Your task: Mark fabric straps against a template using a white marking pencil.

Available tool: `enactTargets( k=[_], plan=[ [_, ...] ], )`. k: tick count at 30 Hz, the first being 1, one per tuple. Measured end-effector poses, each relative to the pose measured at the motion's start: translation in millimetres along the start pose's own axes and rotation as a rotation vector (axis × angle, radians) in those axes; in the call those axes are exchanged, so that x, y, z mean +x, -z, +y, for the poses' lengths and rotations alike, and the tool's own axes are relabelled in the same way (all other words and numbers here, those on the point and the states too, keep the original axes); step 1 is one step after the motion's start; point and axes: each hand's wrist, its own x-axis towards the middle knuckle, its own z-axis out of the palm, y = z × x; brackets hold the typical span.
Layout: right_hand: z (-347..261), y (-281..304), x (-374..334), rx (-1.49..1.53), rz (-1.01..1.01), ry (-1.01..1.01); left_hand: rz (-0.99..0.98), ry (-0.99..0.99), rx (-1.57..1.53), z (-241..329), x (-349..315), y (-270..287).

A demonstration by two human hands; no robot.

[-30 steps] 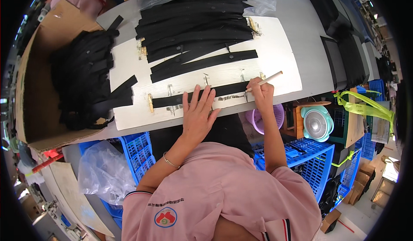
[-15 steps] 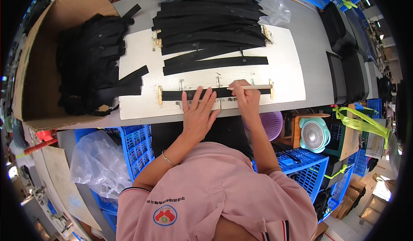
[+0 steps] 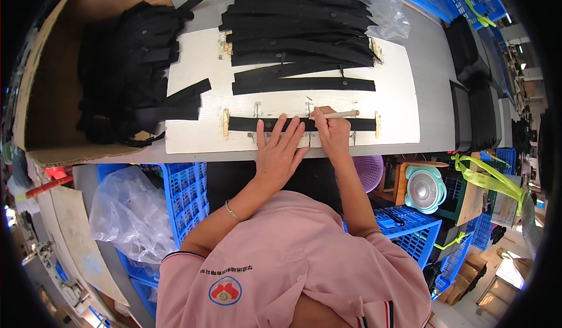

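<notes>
A black strip [image 3: 244,124] lies flat near the board's close edge, running nine to three o'clock between a left end block [image 3: 226,122] and a right end block [image 3: 377,125], which likely fix its position. The left hand [image 3: 278,155] is open, its spread fingers flat across the strip, probably so it cannot slide. Just beside it at three o'clock, the right hand [image 3: 332,137] pinches a pencil [image 3: 342,115], slanted low with its tip near the strip's middle, seemingly for a controlled stroke. The white board [image 3: 398,82] lies beneath. Toward twelve are loose strips [image 3: 304,84], then a strip pile [image 3: 298,29]. Between nine and ten, a cardboard box [image 3: 44,105] holds more strips, apparently within reach.
</notes>
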Motion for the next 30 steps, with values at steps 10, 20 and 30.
enactTargets(
  k=[10,20,30],
  plan=[
    [2,8,-3,0.09,-0.103,0.057,0.02,0.005,-0.009,0,0,1],
    [4,11,-7,0.243,-0.078,-0.065,-0.01,0.054,-0.094,-7,-15,13],
    [5,8,-5,0.247,-0.046,-0.05,-0.001,0.177,0.131,-41,-38,42]
  ],
)
